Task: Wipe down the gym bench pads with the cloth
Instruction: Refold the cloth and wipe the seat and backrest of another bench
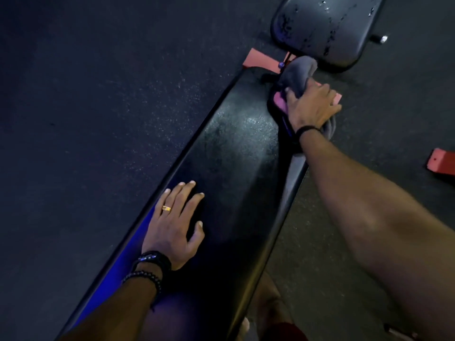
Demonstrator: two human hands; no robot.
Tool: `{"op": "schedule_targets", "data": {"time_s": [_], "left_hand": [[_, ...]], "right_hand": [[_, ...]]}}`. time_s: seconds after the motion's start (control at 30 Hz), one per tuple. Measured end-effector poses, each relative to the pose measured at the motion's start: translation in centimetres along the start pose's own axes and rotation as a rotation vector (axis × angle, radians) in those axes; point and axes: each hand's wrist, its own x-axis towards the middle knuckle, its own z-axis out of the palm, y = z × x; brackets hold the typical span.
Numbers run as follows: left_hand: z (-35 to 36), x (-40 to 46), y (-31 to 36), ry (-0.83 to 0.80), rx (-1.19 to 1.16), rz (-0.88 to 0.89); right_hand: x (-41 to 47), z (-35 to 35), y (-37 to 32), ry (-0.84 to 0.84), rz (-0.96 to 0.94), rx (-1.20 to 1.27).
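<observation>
Fingers on the right hand [314, 107] are curled down over a bunched grey cloth [299, 72], pinning it at the far right edge of the long back pad [234, 156]; most of the cloth bulges out past the fingertips, toward the gap between the two pads, and a tail of it hangs out behind the wrist, off the pad's side; there's a pinkish patch just left of the fingers, can't tell if that's the cloth's other face or something under it. Left hand [176, 225] is flat on the near part of the same pad, fingers spread and straight, holding nothing, just bracing.

How I'd do this bit: the cloth is wadded up, so probably only a small patch is really touching vinyl; flatten it under the palm and you cover way more per pass; run long overlapping strokes back toward the bracing hand, then shift that hand and do the part it was covering; wrap the cloth over the rounded edges too, since that's where grime tends to sit.

The seat pad [327, 28] sits beyond the fingertips, just past the cloth; looks like droplets are still on it, so I'd guess it's not wiped yet.
</observation>
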Motion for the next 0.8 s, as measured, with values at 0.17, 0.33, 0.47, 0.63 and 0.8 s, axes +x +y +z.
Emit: {"op": "schedule_targets", "data": {"time_s": [0.17, 0.33, 0.47, 0.63, 0.8], "left_hand": [[-0.7, -0.2, 0.0, -0.041, -0.025, -0.016], [-3.2, 2.7, 1.3, -0.033, 0.024, -0.009], [-4.1, 11.6, 2.1, -0.01, 0.122, 0.145], [-1.0, 14.9, 1.8, -0.06, 0.155, 0.123], [-1.1, 15.0, 1.7, -0.048, 0.116, 0.133]], "right_hand": [[-20.0, -2.1, 4.4, -0.007, -0.28, 0.095], [-25.1, -2.9, 7.4, -0.035, -0.286, 0.171], [-12.2, -0.9, 6.6, 0.065, 0.026, 0.241], [-6.7, 0.2, 6.5, 0.155, 0.205, 0.412], [-19.6, -1.0, 6.7, 0.102, 0.094, 0.42]]}}
